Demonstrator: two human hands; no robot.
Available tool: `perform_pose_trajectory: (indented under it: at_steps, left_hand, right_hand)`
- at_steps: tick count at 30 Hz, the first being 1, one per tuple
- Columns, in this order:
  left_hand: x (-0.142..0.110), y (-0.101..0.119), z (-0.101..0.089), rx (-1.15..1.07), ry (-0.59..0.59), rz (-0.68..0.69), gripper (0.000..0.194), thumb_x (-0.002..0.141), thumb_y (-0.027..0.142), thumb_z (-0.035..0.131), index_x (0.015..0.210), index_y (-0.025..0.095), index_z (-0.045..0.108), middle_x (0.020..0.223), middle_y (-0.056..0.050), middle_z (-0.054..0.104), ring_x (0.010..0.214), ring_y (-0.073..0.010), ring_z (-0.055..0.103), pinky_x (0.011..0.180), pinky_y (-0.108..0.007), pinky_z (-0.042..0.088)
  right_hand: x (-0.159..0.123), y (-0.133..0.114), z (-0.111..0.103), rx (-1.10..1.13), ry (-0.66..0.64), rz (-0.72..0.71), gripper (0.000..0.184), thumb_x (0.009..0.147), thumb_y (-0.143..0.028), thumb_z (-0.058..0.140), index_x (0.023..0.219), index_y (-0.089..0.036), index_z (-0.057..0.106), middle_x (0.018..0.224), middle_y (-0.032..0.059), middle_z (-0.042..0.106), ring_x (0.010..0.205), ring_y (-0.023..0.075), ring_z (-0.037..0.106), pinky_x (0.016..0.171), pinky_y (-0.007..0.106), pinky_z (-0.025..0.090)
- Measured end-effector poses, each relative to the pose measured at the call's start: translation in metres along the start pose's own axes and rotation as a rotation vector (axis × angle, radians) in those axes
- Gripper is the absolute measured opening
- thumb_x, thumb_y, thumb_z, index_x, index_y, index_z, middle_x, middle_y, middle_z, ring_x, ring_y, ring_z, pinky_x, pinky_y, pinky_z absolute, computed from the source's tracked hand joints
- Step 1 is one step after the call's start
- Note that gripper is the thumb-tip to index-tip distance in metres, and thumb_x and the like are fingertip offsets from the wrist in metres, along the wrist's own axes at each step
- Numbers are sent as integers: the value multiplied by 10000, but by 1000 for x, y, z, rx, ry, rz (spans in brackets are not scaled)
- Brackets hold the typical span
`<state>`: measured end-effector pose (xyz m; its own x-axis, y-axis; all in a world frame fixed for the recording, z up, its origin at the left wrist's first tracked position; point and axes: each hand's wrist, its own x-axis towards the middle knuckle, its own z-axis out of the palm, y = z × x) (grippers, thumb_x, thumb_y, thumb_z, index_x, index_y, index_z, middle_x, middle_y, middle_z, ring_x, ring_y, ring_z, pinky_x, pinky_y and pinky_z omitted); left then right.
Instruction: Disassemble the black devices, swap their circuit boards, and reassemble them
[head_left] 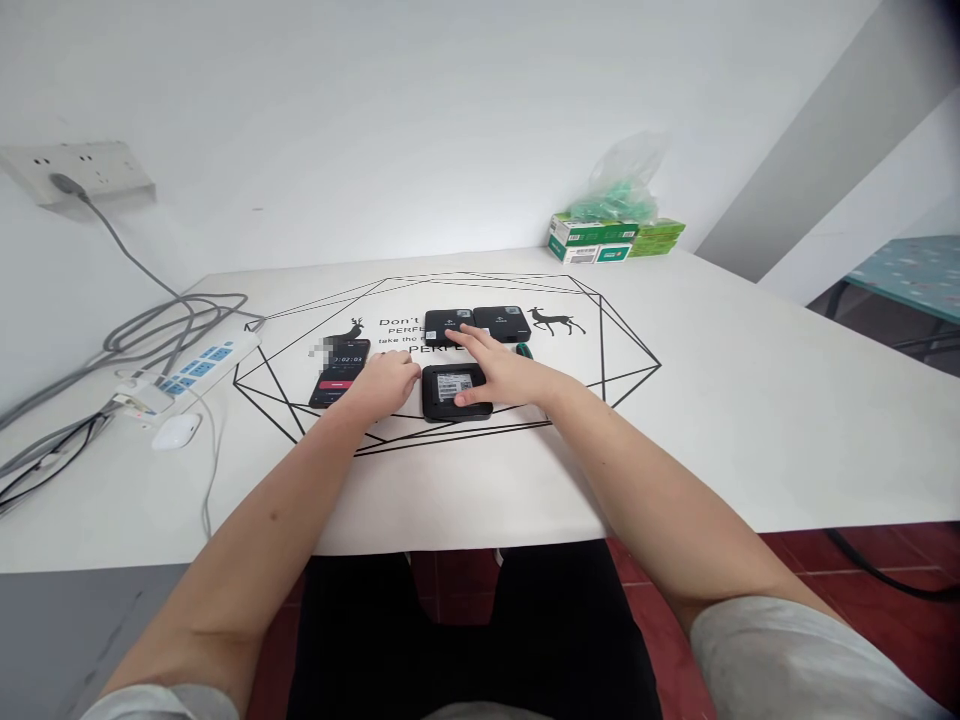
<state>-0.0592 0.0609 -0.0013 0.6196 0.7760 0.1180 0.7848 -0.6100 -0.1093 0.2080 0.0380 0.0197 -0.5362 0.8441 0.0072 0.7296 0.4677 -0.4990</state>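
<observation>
A black square box [439,408] lies with its white-labelled side up, near the middle of the printed table. My right hand [499,372] is spread over its right part, thumb on the label and fingers stretched towards the back. Close to the box's left edge, my left hand [390,382] is closed with curled fingers; anything in them is hidden. Behind are two similar black boxes, one on the left [442,322] and one on the right [504,322], side by side. A small dark green object [524,350], partly covered, sits beyond my right hand.
A phone [341,365] showing a timer lies left of my left hand. Further left are a power strip [214,365], coiled grey cables [142,335] and a white earbud case [176,432]. Green-and-white cartons [592,240] with a plastic bag [619,190] stand against the wall.
</observation>
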Motion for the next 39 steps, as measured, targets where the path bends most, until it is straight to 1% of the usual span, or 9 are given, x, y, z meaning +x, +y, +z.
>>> perform_pose_trajectory:
  at_steps: [4, 6, 8, 12, 17, 23, 32, 36, 39]
  left_hand:
    - [-4, -6, -2, -93, 3, -8, 260, 1026, 204, 502, 1092, 176, 752, 1107, -115, 720, 1038, -288, 685, 892, -397, 510]
    - [-5, -8, -3, -131, -46, -28, 242, 1033, 271, 531, 1064, 179, 753, 1092, -105, 718, 1009, -277, 687, 874, -375, 518]
    - [-5, -9, -3, -138, -90, -49, 267, 1050, 307, 524, 1007, 181, 755, 1062, -101, 717, 992, -273, 685, 865, -365, 518]
    - [-2, -5, -1, -121, -94, -74, 306, 1065, 340, 522, 930, 183, 747, 1010, -101, 717, 973, -279, 675, 839, -367, 516]
    - [1, 0, 2, -106, -75, -117, 281, 1059, 275, 517, 901, 173, 725, 985, -108, 713, 956, -288, 671, 803, -369, 501]
    - [1, 3, 0, -145, -81, -122, 248, 1063, 265, 524, 907, 187, 699, 1014, -96, 719, 962, -272, 674, 823, -349, 487]
    - [1, 11, -3, -254, -67, -224, 148, 947, 195, 568, 810, 208, 624, 871, -60, 695, 765, -232, 640, 670, -326, 460]
    - [-6, 10, -15, -663, -28, -292, 116, 930, 289, 593, 866, 210, 648, 808, -17, 663, 693, -183, 599, 628, -290, 452]
    - [-11, 15, -25, -942, -101, -221, 181, 921, 391, 624, 885, 218, 659, 749, 12, 595, 648, -160, 531, 599, -275, 416]
  right_hand:
    - [5, 3, 12, -49, -149, -4, 923, 842, -679, 788, 1641, -349, 464, 1816, 140, 236, 1645, 510, 247, 1286, 712, 293]
    - [6, 4, 16, -41, -126, -18, 1098, 773, -686, 845, 1693, -335, 360, 1811, 157, 242, 1635, 516, 262, 1271, 711, 324]
    - [7, 3, 18, -32, -71, -64, 1260, 711, -658, 899, 1728, -283, 256, 1763, 193, 338, 1601, 490, 334, 1258, 677, 366]
    - [6, -3, 20, -77, -37, -59, 1230, 684, -590, 915, 1698, -214, 328, 1604, 219, 526, 1490, 475, 447, 1216, 659, 414]
    - [6, -8, 20, -98, 1, -25, 1254, 647, -606, 923, 1691, -235, 335, 1619, 214, 476, 1494, 478, 416, 1218, 682, 391]
    - [7, 7, 20, -87, -83, -14, 1363, 635, -738, 894, 1735, -289, 227, 1797, 213, 239, 1622, 552, 220, 1236, 790, 283]
    - [8, 12, 19, -76, -133, -29, 1333, 673, -738, 869, 1744, -312, 200, 1778, 175, 318, 1602, 527, 288, 1240, 752, 323]
    - [7, 10, 19, -80, -144, -34, 1312, 694, -722, 857, 1745, -290, 200, 1776, 183, 317, 1593, 518, 304, 1238, 738, 342]
    - [7, 9, 18, -82, -154, -24, 1305, 698, -731, 847, 1745, -308, 193, 1776, 164, 319, 1596, 512, 299, 1236, 727, 353]
